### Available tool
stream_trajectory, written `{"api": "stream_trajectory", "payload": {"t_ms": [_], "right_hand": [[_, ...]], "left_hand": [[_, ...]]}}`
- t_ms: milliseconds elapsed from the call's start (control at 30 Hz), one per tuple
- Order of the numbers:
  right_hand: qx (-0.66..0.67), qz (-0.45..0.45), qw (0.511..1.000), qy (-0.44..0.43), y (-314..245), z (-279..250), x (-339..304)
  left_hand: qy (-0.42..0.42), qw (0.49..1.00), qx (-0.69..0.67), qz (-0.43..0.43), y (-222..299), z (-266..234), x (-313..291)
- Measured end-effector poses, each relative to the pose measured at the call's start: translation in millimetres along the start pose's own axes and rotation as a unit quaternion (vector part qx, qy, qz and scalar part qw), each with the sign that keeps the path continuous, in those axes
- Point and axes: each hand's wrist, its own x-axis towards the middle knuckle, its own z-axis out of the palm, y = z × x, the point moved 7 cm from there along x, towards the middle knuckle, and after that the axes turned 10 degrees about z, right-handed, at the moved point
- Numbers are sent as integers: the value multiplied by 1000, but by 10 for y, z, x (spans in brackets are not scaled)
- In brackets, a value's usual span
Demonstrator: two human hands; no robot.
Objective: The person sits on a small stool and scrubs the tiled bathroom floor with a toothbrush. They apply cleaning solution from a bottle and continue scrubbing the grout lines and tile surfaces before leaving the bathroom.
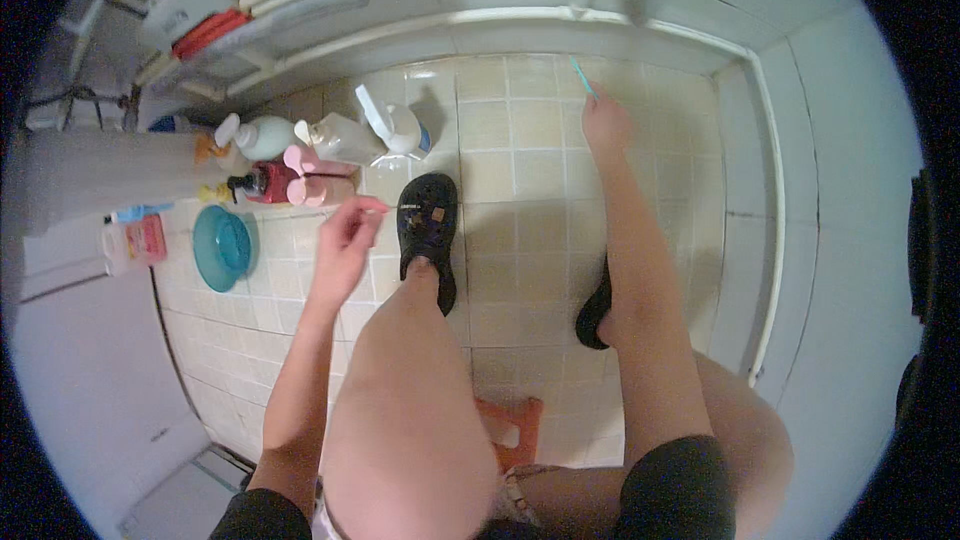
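My right hand (608,124) is stretched far forward over the tiled floor, closed round a thin teal toothbrush-like stick (582,76). The stick's tip points up and away, near the far wall; its end is too small to make out. On the left, my left hand (347,233) hovers beside the black clog (428,220) on my left foot. Its fingers are curled, with thumb and forefinger close together; anything between them is too small to tell. My right foot wears another black clog (596,312), partly hidden behind my right forearm.
Several pump and spray bottles, among them a white spray bottle (403,130) and a red pump bottle (268,183), stand at the left. Nearby are a teal basin (222,248) and a pink-labelled jug (135,243). An orange stool (522,422) is under me. White pipes (765,280) edge the walls.
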Motion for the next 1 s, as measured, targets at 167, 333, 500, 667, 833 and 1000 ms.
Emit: {"api": "stream_trajectory", "payload": {"t_ms": [167, 333, 500, 667, 833, 1000], "right_hand": [[99, 28, 995, 13, 221, -291, 12], [149, 109, 983, 17, 567, 114, 89], [146, 103, 984, -12, 533, 265, 179], [70, 10, 996, -55, 336, 541, 0], [166, 98, 980, 47, 709, 426, 288], [161, 111, 980, 34, 424, 473, 286]], "left_hand": [[-47, 995, 84, 8, 749, -255, 35], [-189, 966, 157, 78, 1128, 562, 470], [-323, 934, 139, 56, 936, 1370, 544], [-213, 977, 19, -21, 540, 1277, 736], [-236, 970, 63, 0, 339, 1368, 713], [-276, 958, 81, 13, 292, 1565, 656]]}}
